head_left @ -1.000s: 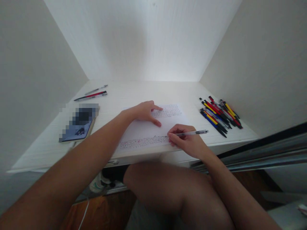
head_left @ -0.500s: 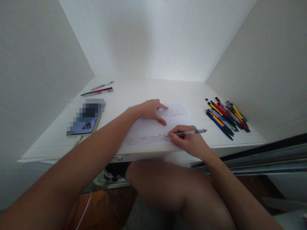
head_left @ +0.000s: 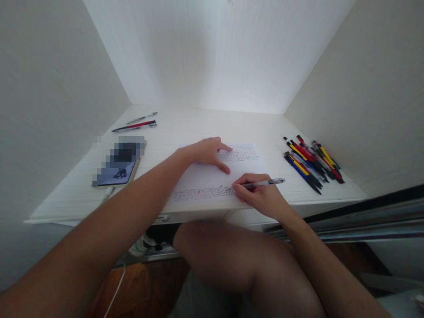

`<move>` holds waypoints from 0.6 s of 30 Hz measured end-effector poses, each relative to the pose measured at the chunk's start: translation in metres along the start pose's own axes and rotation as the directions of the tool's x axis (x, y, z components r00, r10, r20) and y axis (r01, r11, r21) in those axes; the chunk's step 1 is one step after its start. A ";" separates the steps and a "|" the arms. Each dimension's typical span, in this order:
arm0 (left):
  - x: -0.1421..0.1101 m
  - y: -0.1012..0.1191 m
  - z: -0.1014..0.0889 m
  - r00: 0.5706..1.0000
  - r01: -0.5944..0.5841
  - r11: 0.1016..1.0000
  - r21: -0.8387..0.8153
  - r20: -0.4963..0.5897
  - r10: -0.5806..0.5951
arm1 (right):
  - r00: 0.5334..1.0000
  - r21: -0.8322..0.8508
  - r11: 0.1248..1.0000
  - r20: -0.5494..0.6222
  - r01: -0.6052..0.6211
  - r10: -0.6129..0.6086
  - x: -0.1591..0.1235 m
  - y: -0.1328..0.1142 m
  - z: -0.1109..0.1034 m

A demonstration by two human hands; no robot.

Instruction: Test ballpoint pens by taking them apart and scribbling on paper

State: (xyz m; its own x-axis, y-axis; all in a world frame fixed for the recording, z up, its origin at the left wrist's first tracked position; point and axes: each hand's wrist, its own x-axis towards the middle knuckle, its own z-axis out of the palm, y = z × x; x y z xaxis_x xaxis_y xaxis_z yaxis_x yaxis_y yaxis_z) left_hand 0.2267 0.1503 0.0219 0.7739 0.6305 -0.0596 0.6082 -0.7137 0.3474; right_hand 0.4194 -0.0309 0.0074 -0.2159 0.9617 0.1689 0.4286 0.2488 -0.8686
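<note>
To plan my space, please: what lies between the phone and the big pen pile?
The head view shows the written sheet there, the left hand on it, and the right hand holding a clear pen.

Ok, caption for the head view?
Right hand holding a clear pen to a handwritten sheet, left hand resting on it.

From where I stand, the desk (head_left: 185,123) sits between two side walls, with the back wall (head_left: 215,53) behind it. The paper (head_left: 205,176) lies in the middle, reaching near the front edge, the left hand (head_left: 208,152) on it. The writing pen (head_left: 271,182) is in the right hand (head_left: 258,192), at the paper's lower right part. On the person's left lies the phone (head_left: 114,174), with three loose pens (head_left: 134,126) behind it; the pen pile (head_left: 309,163) lies on the right, apart from the paper.
</note>
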 end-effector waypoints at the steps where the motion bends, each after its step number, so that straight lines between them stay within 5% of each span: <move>1: 0.000 -0.001 0.000 1.000 0.001 1.000 -0.001 -0.001 -0.001 | 1.000 0.003 1.000 0.003 -0.004 0.004 0.000 0.000 0.000; 6: 0.001 0.000 0.000 1.000 0.003 1.000 0.006 0.006 -0.003 | 0.999 0.079 0.997 -0.048 0.024 -0.021 0.002 -0.004 -0.003; 12: -0.001 0.004 -0.002 1.000 0.014 1.000 0.006 0.020 -0.014 | 0.894 0.380 0.895 -0.446 0.235 -0.045 0.007 -0.008 -0.023; 16: -0.001 0.003 -0.002 1.000 0.020 1.000 0.005 0.024 -0.020 | 0.762 0.161 0.964 -0.645 0.212 -0.060 -0.006 -0.008 -0.047; 18: 0.000 0.003 -0.002 0.999 0.026 1.000 0.003 0.026 -0.026 | 0.740 0.006 0.978 -0.655 0.210 -0.155 -0.019 -0.003 -0.056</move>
State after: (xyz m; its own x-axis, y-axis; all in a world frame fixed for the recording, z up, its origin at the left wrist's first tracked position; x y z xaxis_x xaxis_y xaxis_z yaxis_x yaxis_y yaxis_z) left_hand 0.2275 0.1490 0.0251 0.7619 0.6410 -0.0930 0.6289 -0.6976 0.3432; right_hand 0.4707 -0.0434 0.0330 0.3481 0.7483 0.5647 0.3688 0.4444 -0.8163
